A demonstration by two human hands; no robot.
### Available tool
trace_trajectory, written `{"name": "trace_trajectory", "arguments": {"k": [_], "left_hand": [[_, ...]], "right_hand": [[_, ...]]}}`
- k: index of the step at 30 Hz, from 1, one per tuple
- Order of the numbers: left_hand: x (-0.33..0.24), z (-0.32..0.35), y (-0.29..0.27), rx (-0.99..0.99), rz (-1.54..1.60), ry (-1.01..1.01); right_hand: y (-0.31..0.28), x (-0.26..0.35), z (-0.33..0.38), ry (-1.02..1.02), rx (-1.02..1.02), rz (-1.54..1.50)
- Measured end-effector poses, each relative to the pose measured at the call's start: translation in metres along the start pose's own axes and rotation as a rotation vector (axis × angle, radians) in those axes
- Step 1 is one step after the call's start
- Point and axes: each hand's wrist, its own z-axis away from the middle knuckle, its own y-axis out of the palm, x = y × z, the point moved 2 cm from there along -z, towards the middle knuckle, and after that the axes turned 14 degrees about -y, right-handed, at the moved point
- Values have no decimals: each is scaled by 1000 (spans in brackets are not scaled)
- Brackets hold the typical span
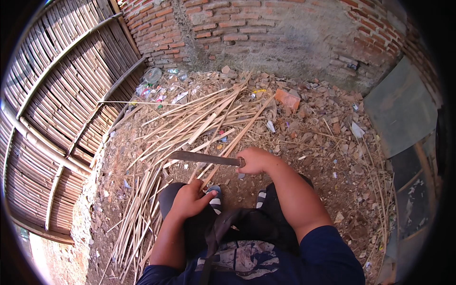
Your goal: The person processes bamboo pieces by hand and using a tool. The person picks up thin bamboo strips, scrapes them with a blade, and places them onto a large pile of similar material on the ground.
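Note:
My right hand [257,160] is wrapped round the handle of a machete [205,157]. Its long dark blade points left, lying across the view above my knees. Lower and to the left, my left hand [188,199] is closed on the near end of a long bamboo strip [243,131]. From those fingers the strip slants away to the upper right, passing by the blade. Whether the blade touches it, I cannot tell. Beyond the blade lies a loose pile of pale split bamboo strips [202,118], and more bamboo strips [137,221] lie on the ground left of my legs.
A brick wall [237,35] closes off the far side, with a bamboo slat fence [61,95] on the left. Rubble and litter cover the ground, including a broken orange brick [288,99]. Grey panels [401,107] lean at the right. My sandalled feet are below the blade.

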Motion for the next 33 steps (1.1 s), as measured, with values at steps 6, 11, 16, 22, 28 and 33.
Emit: {"name": "trace_trajectory", "arguments": {"k": [6,11,16,22,28,33], "left_hand": [[-4,1,-3,37,-22,-48],[-3,-1,-3,48,-7,-28],[-4,0,-3,31,-9,-24],[-6,0,-3,47,-16,-45],[-6,1,-2,36,-37,-43],[-8,2,-3,29,-28,-37]], "right_hand": [[-4,2,1,-13,-4,-65],[-18,-47,9,194,-194,-105],[-26,-48,15,260,-250,-198],[-13,-33,6,144,-144,-118],[1,-13,0,57,-24,-55],[-1,-15,1,25,-20,-119]]}}
